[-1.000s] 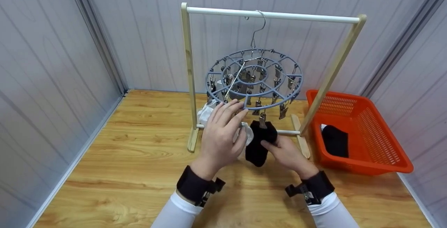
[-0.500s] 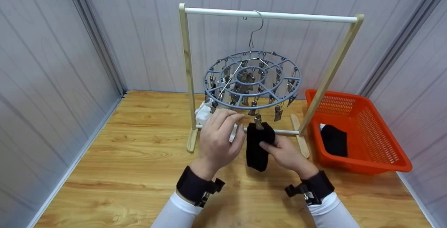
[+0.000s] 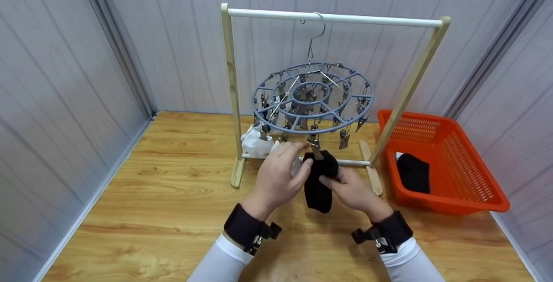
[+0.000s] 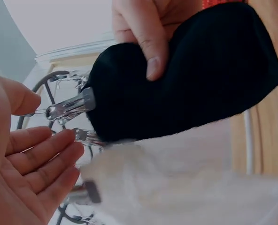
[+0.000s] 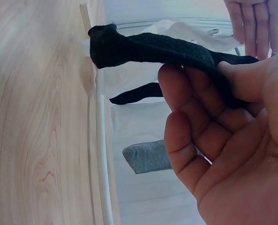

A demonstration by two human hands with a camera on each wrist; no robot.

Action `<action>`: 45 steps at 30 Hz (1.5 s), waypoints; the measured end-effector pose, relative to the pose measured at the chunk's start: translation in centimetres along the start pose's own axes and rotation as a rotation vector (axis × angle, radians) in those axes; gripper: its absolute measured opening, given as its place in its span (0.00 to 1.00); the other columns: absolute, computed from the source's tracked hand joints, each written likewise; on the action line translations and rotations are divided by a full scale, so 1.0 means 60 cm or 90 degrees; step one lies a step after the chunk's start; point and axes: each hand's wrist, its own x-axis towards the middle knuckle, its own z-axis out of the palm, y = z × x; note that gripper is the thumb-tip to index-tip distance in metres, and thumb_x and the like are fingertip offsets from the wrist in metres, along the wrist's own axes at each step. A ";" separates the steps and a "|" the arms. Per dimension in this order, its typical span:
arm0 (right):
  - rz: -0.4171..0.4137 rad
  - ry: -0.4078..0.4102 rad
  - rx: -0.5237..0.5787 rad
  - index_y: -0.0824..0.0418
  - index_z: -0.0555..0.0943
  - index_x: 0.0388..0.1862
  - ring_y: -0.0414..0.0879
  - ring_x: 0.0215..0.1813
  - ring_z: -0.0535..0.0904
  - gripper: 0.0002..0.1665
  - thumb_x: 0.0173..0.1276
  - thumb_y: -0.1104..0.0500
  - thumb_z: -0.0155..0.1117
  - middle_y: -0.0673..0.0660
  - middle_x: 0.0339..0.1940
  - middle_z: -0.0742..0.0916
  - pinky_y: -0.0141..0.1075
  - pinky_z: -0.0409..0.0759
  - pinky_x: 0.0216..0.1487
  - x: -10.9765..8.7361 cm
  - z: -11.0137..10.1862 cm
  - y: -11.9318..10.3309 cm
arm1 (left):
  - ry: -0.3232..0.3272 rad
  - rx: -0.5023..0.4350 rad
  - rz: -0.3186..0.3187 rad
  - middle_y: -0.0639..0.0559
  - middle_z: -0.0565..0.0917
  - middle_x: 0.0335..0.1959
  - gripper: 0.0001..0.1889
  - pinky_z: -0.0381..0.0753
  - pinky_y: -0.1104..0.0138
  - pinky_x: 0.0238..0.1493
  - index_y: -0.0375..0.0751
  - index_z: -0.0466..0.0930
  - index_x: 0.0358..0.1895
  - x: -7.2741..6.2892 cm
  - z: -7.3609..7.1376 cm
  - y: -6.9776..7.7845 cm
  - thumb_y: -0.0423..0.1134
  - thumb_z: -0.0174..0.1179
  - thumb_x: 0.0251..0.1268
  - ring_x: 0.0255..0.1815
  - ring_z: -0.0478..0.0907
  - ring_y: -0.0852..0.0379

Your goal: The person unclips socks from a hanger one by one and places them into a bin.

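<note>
A black sock (image 3: 318,187) hangs by its upper edge from a metal clip (image 3: 317,150) below the front of a round blue-grey clip hanger (image 3: 313,131). My right hand (image 3: 352,187) pinches the sock at its side, thumb on the near face. In the left wrist view the clip (image 4: 68,108) bites the sock's edge. My left hand (image 3: 283,174) is beside that clip, its thumb and relaxed fingers spread apart around it without gripping. White socks (image 3: 255,141) hang to the left, partly behind my left hand. A grey sock (image 5: 147,157) shows farther back in the right wrist view.
The hanger hooks onto the white bar (image 3: 276,13) of a wooden rack. An orange basket (image 3: 453,204) stands at the right, holding a black sock (image 3: 413,173) with a white patch. Several bare clips (image 3: 344,139) dangle around the hanger. Walls enclose the wooden surface (image 3: 173,178).
My left hand has come away from the hanger's ring, lowered, then moved right to the clip. The hanger has shifted slightly left. My right hand keeps its pinch on the sock.
</note>
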 end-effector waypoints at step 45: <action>0.016 -0.048 -0.041 0.60 0.92 0.54 0.44 0.42 0.84 0.15 0.84 0.50 0.70 0.50 0.43 0.93 0.36 0.81 0.43 -0.004 0.024 -0.022 | 0.023 -0.456 -0.359 0.44 0.92 0.52 0.14 0.90 0.62 0.52 0.32 0.89 0.61 0.003 0.018 0.015 0.37 0.66 0.83 0.46 0.90 0.50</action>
